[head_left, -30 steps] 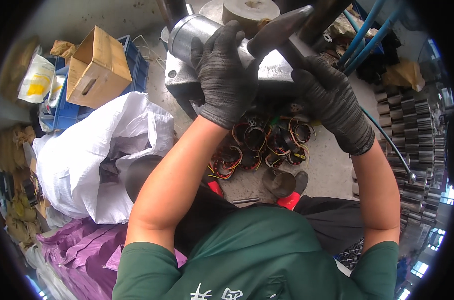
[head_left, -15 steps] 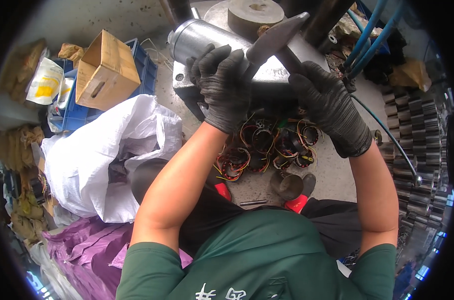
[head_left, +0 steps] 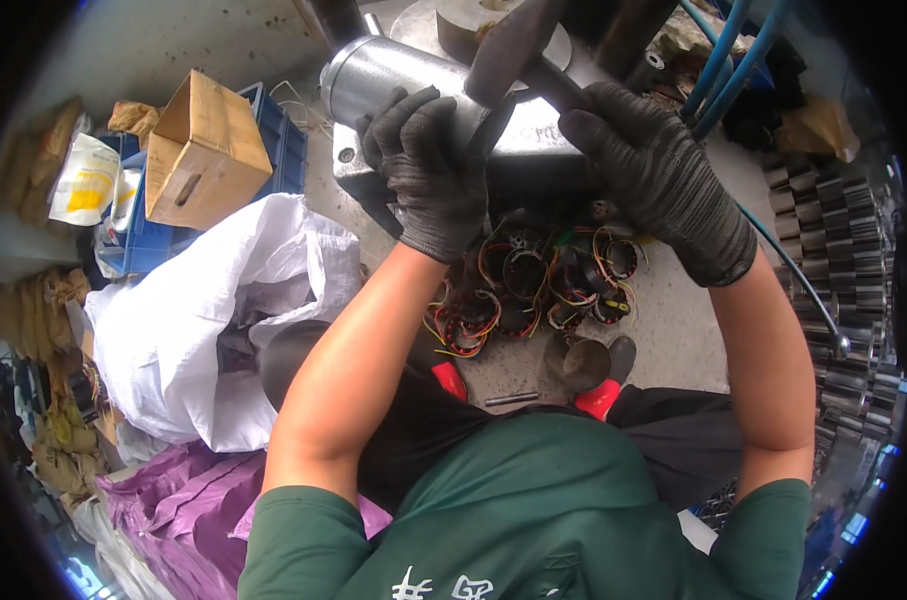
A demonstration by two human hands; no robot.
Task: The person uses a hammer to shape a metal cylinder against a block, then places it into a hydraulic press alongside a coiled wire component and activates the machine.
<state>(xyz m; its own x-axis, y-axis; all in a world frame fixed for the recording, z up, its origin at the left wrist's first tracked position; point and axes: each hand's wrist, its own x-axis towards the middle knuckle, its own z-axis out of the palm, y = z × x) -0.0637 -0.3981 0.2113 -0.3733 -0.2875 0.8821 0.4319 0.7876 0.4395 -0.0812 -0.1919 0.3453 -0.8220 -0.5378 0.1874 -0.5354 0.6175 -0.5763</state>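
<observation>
Your right grip holds a hammer, upper centre; your left grip, by the cylinder, I can't tell. Work seems unfinished.

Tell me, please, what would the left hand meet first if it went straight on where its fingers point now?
The silver metal cylinder, just beyond the left hand in this view; they may already touch, but depth is unclear.
</observation>
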